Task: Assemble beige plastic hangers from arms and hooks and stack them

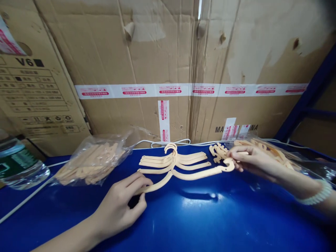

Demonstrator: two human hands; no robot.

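Several beige clothes hangers (183, 161) lie spread in a row on the blue tabletop (168, 224), their hooks bunched at the back. In my left hand (122, 199), thumb and fingers pinch the left end of the nearest hanger (196, 175). My right hand (252, 159) is closed on a small beige hook piece (229, 164), which meets that hanger's right end; whether the two are joined I cannot tell. Behind my right fingertips is a small heap of similar beige hook pieces (216, 151).
A clear plastic bag of beige pieces (91, 162) lies at the left, another bag (275, 154) behind my right forearm. A water bottle (21, 162) stands at the far left. Cardboard (147, 63) walls the back, with a white cable (170, 141) along its foot.
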